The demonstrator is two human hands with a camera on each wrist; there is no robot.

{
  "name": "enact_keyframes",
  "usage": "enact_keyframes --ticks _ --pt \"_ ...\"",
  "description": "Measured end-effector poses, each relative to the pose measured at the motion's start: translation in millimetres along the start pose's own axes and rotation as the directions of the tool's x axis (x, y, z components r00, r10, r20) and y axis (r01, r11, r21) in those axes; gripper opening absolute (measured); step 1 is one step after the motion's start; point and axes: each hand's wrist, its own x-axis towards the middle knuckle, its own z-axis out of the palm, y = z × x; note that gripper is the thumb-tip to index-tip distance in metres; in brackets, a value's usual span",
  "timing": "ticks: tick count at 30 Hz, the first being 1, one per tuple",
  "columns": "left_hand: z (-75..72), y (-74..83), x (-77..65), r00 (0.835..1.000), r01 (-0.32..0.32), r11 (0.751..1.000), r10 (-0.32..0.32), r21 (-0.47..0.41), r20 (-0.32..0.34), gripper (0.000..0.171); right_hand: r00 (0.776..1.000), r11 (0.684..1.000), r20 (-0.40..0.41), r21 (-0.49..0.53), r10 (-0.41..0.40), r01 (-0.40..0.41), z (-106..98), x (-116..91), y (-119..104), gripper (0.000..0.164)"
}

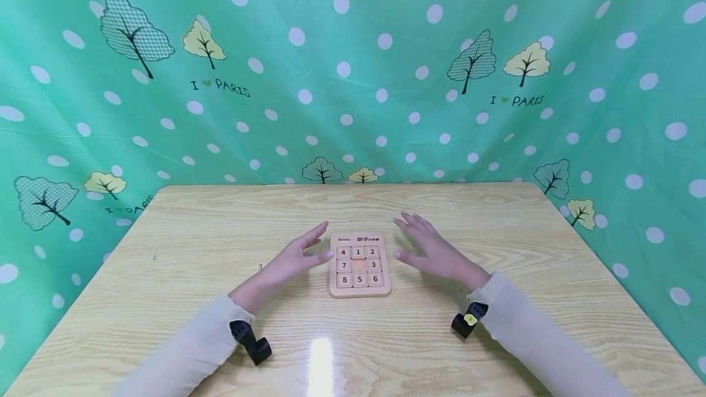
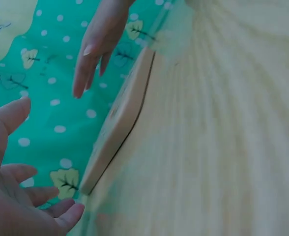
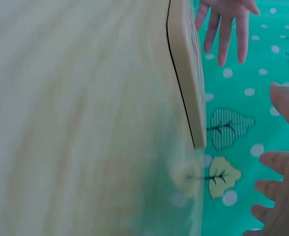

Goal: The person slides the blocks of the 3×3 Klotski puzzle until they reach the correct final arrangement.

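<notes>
A wooden sliding number puzzle lies flat on the table, its top edge facing the back. Its tiles read 4, 1, 2 in the top row, 7, a gap and 3 in the middle, then 8, 5, 6 at the bottom. Just left of the board is my left hand, fingers spread and thumb near the puzzle's edge. On the opposite side my right hand hovers with fingers extended, a small gap from the board. Neither hand holds anything. Both wrist views show the puzzle's side edge between the hands.
The light wood-grain table has a bright glare spot near its front. A green cloth with white dots and printed trees hangs behind and around it. Black wrist cameras sit on both sleeves.
</notes>
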Motion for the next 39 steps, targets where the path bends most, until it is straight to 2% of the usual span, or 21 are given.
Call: enact_keyframes --ticks 7,11,14,23,32,39 --pt "22.4 -3.2 -0.6 0.997 0.013 0.994 -0.021 -0.108 -0.073 0.076 0.998 0.988 0.037 0.151 -0.046 0.04 15 -2 -12 0.077" --pt "27.7 -6.3 0.7 0.994 0.001 0.986 -0.019 -0.165 -0.109 0.075 0.997 0.973 0.059 0.227 -0.053 0.039 21 -3 -19 0.078" --pt "29.6 -9.8 1.2 0.993 -0.001 0.985 -0.019 -0.17 -0.12 0.075 0.996 0.958 0.071 0.284 -0.053 0.03 26 -4 -24 0.077" --pt "31.7 -14.8 -1.3 0.993 -0.006 0.996 -0.004 -0.089 -0.115 0.082 0.997 0.895 0.077 0.446 -0.013 -0.023 39 -5 -33 0.071" --pt "30.2 -15.8 -4.4 0.996 0.008 1.0 -0.008 0.0 -0.093 0.089 0.996 0.855 0.083 0.513 0.039 -0.076 51 -2 -35 0.058" --pt "27.0 -16.7 -6.0 0.999 -0.034 0.998 0.036 0.051 -0.036 0.092 0.996 0.836 0.038 0.541 0.081 -0.089 57 -3 -40 0.05"
